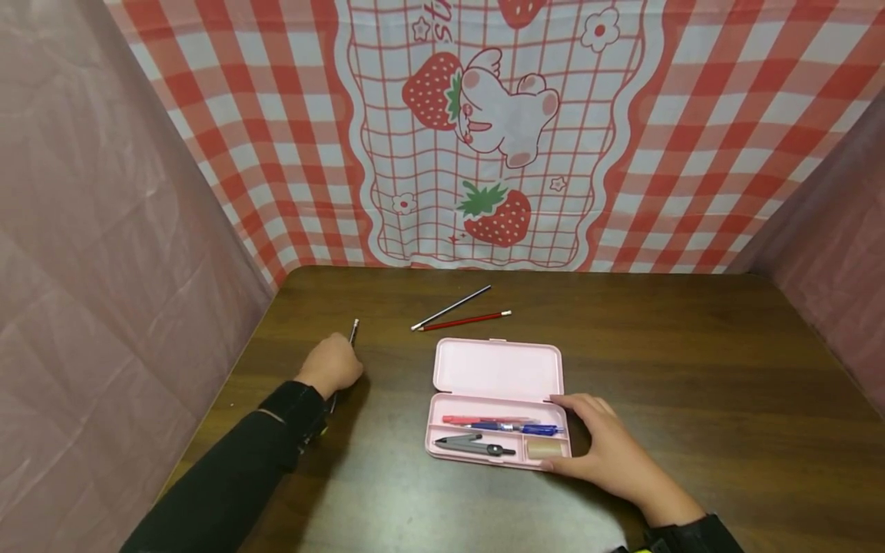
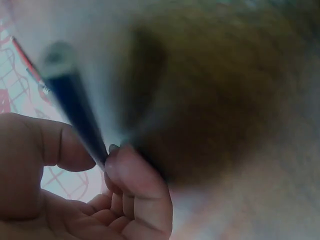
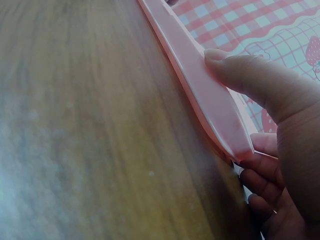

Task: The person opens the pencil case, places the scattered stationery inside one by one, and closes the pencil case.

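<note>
At the table's left, my left hand [image 1: 333,365] pinches a dark pencil [image 1: 355,330] between thumb and fingertips. The left wrist view shows the pencil [image 2: 75,100] close up and blurred, its shaft dark blue. A pink pencil case [image 1: 498,369] lies with its lid folded back. My right hand [image 1: 604,449] grips its right end, thumb on the near edge and fingers at the far corner. Inside are a pinkish-red pen [image 1: 459,420], a blue pen [image 1: 542,430], a grey compass [image 1: 459,444] and a tan block [image 1: 545,449] in the small compartment.
Behind the case, a red pencil [image 1: 470,319] and a silvery pencil [image 1: 456,304] lie on the brown wooden table [image 1: 691,369], their left ends close together. A red-and-white checked cloth [image 1: 747,115] hangs at the back. Pink cloth [image 1: 104,230] hangs at both sides.
</note>
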A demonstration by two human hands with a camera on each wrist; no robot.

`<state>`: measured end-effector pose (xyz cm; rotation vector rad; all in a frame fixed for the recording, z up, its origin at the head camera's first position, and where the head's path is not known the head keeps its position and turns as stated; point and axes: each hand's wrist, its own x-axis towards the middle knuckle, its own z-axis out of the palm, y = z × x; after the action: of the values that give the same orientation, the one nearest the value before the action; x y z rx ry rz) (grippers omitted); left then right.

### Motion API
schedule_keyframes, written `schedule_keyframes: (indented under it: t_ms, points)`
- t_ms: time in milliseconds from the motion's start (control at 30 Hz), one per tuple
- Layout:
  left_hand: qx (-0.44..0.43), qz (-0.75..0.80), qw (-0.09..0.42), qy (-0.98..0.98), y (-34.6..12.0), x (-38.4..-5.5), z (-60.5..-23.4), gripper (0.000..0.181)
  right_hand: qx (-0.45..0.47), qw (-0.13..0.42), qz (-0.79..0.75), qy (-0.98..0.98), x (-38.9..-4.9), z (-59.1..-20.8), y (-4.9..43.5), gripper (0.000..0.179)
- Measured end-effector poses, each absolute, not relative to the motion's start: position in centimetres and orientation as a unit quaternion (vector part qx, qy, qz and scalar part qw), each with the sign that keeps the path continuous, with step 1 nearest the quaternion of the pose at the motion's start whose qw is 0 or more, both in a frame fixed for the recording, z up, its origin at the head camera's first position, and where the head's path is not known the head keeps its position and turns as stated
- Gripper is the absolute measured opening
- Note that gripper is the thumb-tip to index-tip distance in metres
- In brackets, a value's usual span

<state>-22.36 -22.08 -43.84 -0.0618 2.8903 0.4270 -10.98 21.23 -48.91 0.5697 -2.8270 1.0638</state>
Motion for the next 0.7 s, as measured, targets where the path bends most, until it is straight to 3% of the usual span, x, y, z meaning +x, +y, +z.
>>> schedule_keyframes:
  t_ms: [700]
  points:
    - [0.002, 0.129, 0.078, 0.989, -22.6, -22.1, -42.6, 0.014, 0.184, 0.034, 0.347, -0.919, -10.8, -48.9, 21.2, 0.093]
